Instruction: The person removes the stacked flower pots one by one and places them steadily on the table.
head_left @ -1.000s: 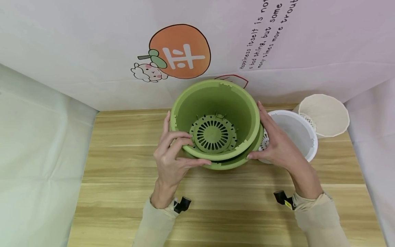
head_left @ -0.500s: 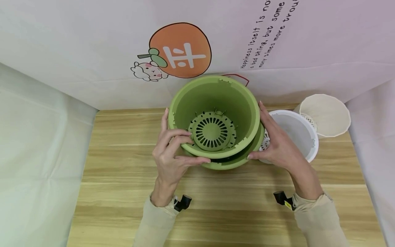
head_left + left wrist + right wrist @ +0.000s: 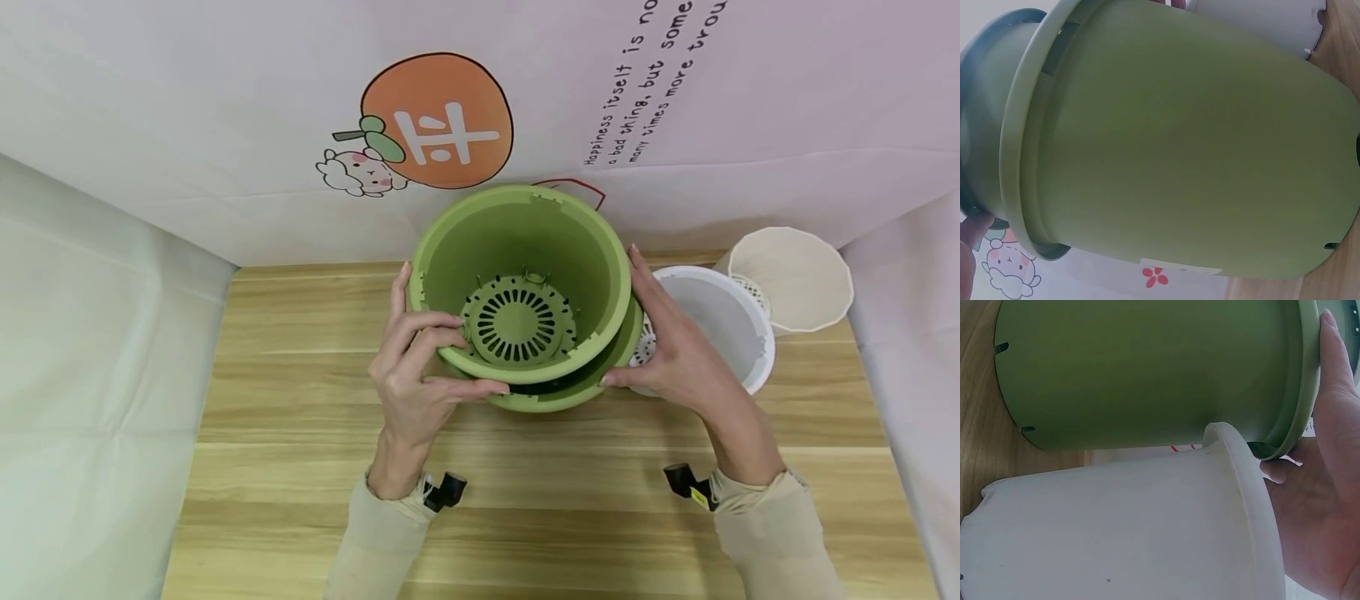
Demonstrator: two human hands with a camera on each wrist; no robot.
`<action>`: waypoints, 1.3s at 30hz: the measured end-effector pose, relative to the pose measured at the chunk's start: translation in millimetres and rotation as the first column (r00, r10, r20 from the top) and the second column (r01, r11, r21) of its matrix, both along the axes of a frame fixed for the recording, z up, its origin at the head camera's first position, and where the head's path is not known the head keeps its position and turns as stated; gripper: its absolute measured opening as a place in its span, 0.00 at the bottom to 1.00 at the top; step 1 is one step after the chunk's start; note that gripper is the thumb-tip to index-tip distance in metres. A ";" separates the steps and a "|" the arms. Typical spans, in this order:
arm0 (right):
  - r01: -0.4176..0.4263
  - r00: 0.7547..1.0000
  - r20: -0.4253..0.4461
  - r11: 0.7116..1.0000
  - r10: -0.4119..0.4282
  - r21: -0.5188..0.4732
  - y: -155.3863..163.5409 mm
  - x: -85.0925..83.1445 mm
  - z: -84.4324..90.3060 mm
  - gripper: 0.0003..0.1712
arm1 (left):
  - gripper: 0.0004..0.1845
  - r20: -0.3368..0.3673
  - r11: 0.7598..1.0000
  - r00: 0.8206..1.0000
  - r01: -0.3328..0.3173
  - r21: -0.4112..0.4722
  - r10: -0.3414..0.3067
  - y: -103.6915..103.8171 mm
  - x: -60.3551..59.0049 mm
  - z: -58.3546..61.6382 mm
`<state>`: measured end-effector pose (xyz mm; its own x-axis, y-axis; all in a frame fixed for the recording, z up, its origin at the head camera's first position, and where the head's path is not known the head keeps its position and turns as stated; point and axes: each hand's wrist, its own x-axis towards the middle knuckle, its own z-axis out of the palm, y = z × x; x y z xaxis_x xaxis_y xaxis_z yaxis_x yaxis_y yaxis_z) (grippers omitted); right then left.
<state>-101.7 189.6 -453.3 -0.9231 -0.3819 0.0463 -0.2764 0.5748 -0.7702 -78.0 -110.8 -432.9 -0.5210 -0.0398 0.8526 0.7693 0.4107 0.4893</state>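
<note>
In the head view, my left hand (image 3: 411, 387) grips the near-left rim of the upper green plastic flowerpot (image 3: 517, 225), fingers over the edge and thumb outside. This pot is slotted at the bottom and sits tilted inside a second green flowerpot (image 3: 551, 402); a dark gap shows between their near rims. My right hand (image 3: 678, 358) holds the lower pot by its right rim, thumb in front and fingers behind. The left wrist view shows the lower pot's side (image 3: 1197, 137), with the upper pot (image 3: 991, 119) sticking out of its mouth.
Just right of the green pots stands a white flowerpot (image 3: 708, 321), close to my right hand. A cream pot (image 3: 791, 279) is behind it. The wooden table (image 3: 570, 517) ends at a printed cloth backdrop (image 3: 262, 125); cloth walls flank both sides.
The upper pot has risen slightly and shifted a little left and back, and the near gap has widened. My left hand moved with it; the right hand barely moved.
</note>
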 end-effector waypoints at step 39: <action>-0.014 1.000 -0.014 0.996 0.013 -0.084 -12.7 4.6 22.6 0.86 | 0.33 -0.067 1.000 0.998 -0.004 -0.027 0.002 -1.5 -6.2 15.5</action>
<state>-97.1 176.9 -430.7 -0.9168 -0.3889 0.0909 -0.2945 0.5046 -0.8116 -84.2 -112.3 -417.4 -0.4631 -0.0174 0.8861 0.7984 0.4259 0.4256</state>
